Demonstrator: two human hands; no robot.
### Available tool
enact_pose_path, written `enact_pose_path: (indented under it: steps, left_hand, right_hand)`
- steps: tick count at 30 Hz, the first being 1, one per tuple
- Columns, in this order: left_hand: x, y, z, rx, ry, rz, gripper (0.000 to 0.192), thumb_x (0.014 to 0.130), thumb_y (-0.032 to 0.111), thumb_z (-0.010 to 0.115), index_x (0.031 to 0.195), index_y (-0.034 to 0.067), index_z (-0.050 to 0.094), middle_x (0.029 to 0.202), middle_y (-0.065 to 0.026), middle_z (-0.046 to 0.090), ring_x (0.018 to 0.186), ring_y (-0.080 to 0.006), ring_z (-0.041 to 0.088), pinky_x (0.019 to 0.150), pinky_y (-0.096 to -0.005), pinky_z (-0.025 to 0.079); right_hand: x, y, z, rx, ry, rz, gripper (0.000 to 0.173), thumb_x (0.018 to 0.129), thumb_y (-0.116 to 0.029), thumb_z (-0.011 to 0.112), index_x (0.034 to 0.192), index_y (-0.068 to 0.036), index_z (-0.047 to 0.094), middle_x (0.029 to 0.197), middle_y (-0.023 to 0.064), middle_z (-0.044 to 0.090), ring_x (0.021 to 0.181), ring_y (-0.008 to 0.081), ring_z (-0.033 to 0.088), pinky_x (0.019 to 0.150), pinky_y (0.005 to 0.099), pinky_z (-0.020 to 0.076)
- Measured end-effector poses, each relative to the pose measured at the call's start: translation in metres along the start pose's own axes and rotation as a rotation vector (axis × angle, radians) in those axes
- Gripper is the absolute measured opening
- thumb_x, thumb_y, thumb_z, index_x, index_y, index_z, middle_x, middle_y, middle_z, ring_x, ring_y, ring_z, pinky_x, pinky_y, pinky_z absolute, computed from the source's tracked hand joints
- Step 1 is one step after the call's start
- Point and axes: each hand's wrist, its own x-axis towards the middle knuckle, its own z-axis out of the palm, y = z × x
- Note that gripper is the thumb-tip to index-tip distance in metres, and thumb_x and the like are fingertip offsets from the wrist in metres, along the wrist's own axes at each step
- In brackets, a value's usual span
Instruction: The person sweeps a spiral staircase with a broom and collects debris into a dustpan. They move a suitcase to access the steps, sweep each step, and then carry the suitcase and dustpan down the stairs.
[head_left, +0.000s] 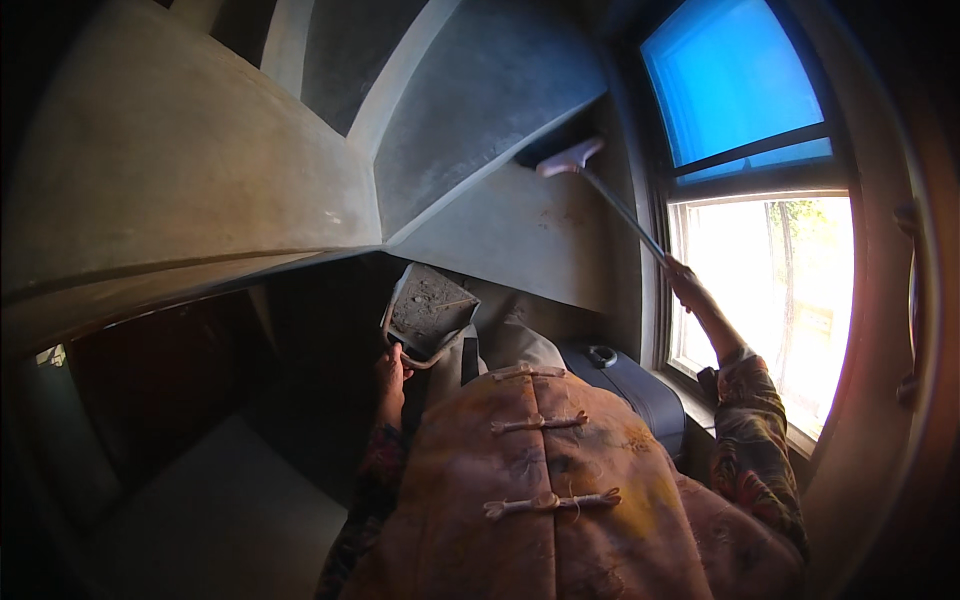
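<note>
My left hand (393, 369) grips the looped handle of a dustpan (397, 294), held low before my legs. Grey dust (429, 306) and a thin straw-like piece lie in the pan. Stretched out beside the window, my right hand (682, 282) is closed around the metal pole (626, 213) of a long-handled broom. The pale pinkish broom head (568, 159) is over the shadowed outer end of a stair step (457, 120), apart from the dustpan. Its bristles cannot be made out in the dark. Small bits of debris (553, 219) show on the grey surface below the broom head.
Smooth grey winding stairs (517, 221) fan out ahead, beside a curved plaster wall (225, 165). At my right stand a bright window (757, 277) with a blue upper pane (739, 82) and a dark blue case (637, 397) with a ring handle. The lower left is in deep shadow.
</note>
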Motion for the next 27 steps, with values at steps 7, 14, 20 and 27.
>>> enact_pose_path:
  steps: [7,14,20,27]
  left_hand:
    - [0.001,-0.003,-0.013,-0.044,-0.031,0.041,0.040,0.089,0.045,0.054,0.080,0.006,0.060,0.071,-0.0041,0.060,0.058,-0.0144,0.056,0.055,-0.0268,0.048]
    - [-0.007,-0.010,-0.009,-0.062,-0.033,0.017,0.037,0.088,0.042,0.055,0.077,0.007,0.058,0.068,-0.0046,0.059,0.057,-0.0145,0.056,0.053,-0.0260,0.047]
    - [0.005,-0.011,-0.007,-0.046,-0.038,0.024,0.038,0.089,0.043,0.056,0.076,0.007,0.058,0.067,-0.0039,0.059,0.056,-0.0146,0.056,0.053,-0.0261,0.047]
    - [0.011,-0.004,-0.019,-0.051,-0.073,0.049,0.038,0.089,0.043,0.055,0.077,0.008,0.058,0.067,-0.0038,0.060,0.057,-0.0147,0.056,0.054,-0.0275,0.048]
  right_hand:
    - [-0.071,0.010,-0.010,0.128,-0.026,0.156,0.045,0.099,-0.039,0.045,0.143,-0.030,0.043,0.051,-0.0024,0.036,0.035,0.0090,0.034,0.030,0.0285,0.0343]
    - [0.008,0.033,0.054,0.138,0.193,-0.242,0.048,0.099,-0.032,0.044,0.145,-0.016,0.040,0.101,0.0134,0.056,0.086,0.0244,0.056,0.075,0.0361,0.0466]
    - [-0.023,0.074,0.115,-0.299,0.168,-0.407,0.047,0.095,-0.026,0.047,0.140,-0.013,0.043,0.116,0.0244,0.060,0.097,0.0414,0.064,0.081,0.0478,0.0524]
    - [-0.148,0.041,0.094,0.061,-0.009,-0.125,0.045,0.097,-0.029,0.051,0.138,-0.011,0.048,0.110,0.0172,0.060,0.098,0.0279,0.054,0.081,0.0359,0.0420]
